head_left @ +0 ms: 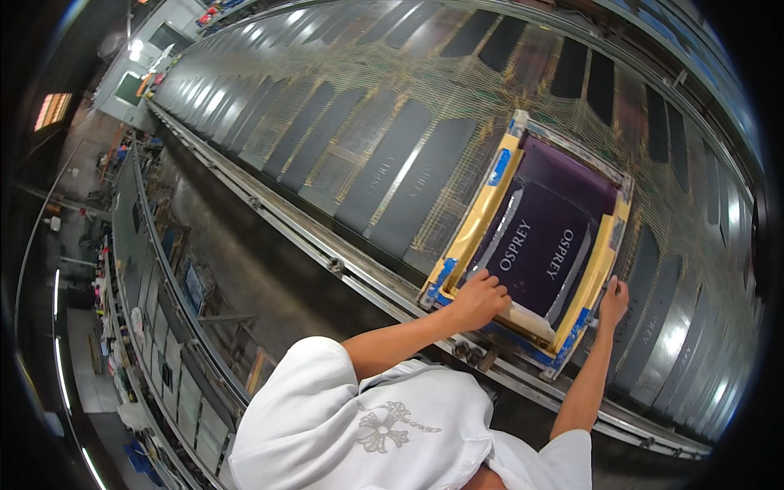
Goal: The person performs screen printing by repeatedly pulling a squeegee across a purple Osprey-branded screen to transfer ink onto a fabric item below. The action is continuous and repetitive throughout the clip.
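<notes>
A screen-printing frame [482,216] with yellow inner borders and blue tape lies on the long printing table. Dark purple mesh [545,204] fills it, showing pale lettering in two places. At the frame's near end, my left hand [482,300] is closed on a pale bar that looks like a squeegee [529,322]; its grip end is hidden under my fingers. My right hand [614,304] is closed at the outer right edge of the frame, near the blue tape, and the part it grips is mostly hidden.
Rows of dark flat panels [388,167] lie along the printing table [457,192], with yellowish web-like residue between them. A metal rail [302,245] runs along its near edge. Another long bench [175,327] stands at the left, across a narrow aisle [220,220].
</notes>
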`<control>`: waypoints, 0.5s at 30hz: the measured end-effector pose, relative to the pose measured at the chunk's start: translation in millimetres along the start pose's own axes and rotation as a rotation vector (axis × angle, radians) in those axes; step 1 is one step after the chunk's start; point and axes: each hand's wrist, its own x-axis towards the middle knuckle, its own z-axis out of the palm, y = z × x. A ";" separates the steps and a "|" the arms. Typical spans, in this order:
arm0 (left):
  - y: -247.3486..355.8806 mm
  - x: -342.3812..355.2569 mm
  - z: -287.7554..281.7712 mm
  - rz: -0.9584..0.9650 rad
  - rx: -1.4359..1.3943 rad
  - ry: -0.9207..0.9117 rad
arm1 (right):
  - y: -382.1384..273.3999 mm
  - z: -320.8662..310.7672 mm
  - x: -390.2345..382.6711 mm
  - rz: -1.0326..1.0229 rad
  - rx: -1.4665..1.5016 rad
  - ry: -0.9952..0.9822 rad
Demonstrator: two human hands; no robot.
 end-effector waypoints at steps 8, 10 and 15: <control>-27.9 -17.3 -43.0 -0.003 -0.171 0.039 | -85.5 -50.7 -11.7 0.093 0.423 -0.055; -67.6 -34.8 -40.4 -0.034 -0.134 0.061 | -160.3 -27.3 -46.5 0.208 0.379 -0.139; -199.2 -94.6 -81.2 -0.054 -0.026 0.000 | -224.4 116.9 -98.4 0.096 0.629 -0.114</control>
